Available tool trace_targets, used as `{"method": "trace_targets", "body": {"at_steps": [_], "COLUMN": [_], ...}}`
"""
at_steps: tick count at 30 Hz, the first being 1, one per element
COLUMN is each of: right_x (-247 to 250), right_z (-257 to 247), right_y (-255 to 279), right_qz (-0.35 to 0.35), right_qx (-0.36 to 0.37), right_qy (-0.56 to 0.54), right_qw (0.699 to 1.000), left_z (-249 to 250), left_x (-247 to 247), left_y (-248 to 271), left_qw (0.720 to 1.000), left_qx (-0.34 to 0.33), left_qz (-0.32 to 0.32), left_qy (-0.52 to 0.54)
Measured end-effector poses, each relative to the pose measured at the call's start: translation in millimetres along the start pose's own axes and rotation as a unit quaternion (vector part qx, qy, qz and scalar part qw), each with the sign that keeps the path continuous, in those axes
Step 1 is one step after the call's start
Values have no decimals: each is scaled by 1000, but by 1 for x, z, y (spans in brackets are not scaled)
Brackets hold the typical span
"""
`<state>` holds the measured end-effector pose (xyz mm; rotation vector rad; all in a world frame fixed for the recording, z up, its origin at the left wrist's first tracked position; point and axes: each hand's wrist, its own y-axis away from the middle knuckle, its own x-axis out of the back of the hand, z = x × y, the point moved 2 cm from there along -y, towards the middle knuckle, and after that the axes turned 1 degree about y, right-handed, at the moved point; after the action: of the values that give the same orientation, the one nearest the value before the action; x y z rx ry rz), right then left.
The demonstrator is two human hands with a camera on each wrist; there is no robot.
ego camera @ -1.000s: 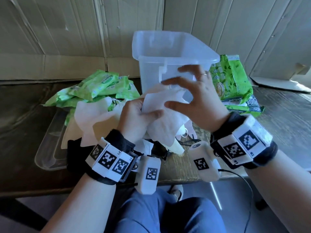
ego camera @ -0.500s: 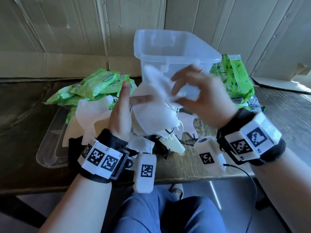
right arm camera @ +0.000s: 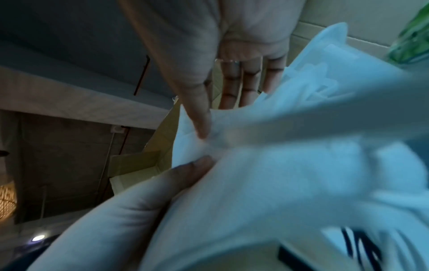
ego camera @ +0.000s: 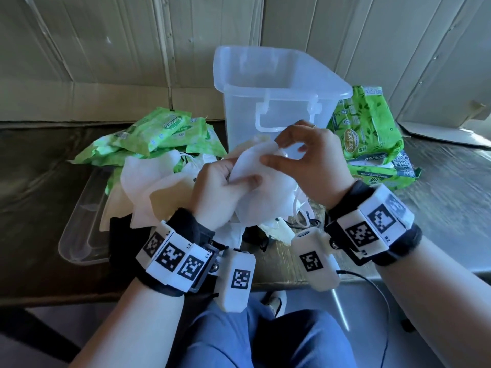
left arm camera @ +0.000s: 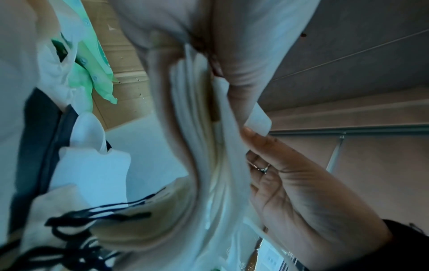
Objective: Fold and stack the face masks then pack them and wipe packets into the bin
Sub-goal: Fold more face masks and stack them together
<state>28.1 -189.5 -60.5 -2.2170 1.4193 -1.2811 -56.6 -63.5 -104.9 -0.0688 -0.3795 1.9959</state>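
Both hands hold a white face mask (ego camera: 252,166) over the table's front, just before the clear plastic bin (ego camera: 276,83). My left hand (ego camera: 225,187) grips a folded bunch of white masks (left arm camera: 204,165) from below, thumb on top. My right hand (ego camera: 300,160) pinches the top mask's upper edge (right arm camera: 199,139) between thumb and forefinger, the other fingers spread. More loose white masks (ego camera: 148,187) lie heaped to the left. Green wipe packets lie at the left (ego camera: 164,131) and stacked at the right (ego camera: 369,136) of the bin.
The bin's clear lid (ego camera: 82,224) lies flat at the left under masks and packets. Dark masks with black ear loops (left arm camera: 76,229) lie near the front edge. Cardboard panels (ego camera: 106,49) wall the back. My knees are under the table edge.
My left hand's fingers, straight half a second ago, have curled round the masks again. My right hand has come down and now pinches the top mask's edge.
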Motion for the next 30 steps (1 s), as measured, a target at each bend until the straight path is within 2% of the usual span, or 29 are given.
{"method": "trace_targets", "body": {"at_steps": [3, 6, 9, 15, 21, 25, 27, 30], "right_x": [4, 6, 5, 3, 1, 5, 6, 3], "right_z": [1, 1, 4, 5, 5, 3, 3, 4], "right_y": [4, 4, 0, -2, 0, 0, 0, 2], "right_qz": [22, -45, -105, -78, -19, 21, 6, -52], "right_qx": [4, 6, -10, -49, -21, 33, 54, 64], "right_qy": [-36, -87, -94, -96, -64, -28, -14, 15], "right_qw": [999, 995, 990, 991, 998, 999, 998, 996], "left_z": [-1, 1, 2, 1, 5, 6, 7, 8], "left_x": [3, 3, 0, -3, -4, -3, -3, -3], "left_y": [0, -1, -1, -3, -2, -3, -3, -3], "left_qw": [1000, 999, 998, 997, 994, 995, 994, 994], "left_qx": [-11, -26, -45, -59, -99, -103, -110, -107], "left_qz": [5, -3, -32, -44, -37, -11, -9, -12], "left_qy": [3, 40, 28, 14, 1, -8, -11, 3]}}
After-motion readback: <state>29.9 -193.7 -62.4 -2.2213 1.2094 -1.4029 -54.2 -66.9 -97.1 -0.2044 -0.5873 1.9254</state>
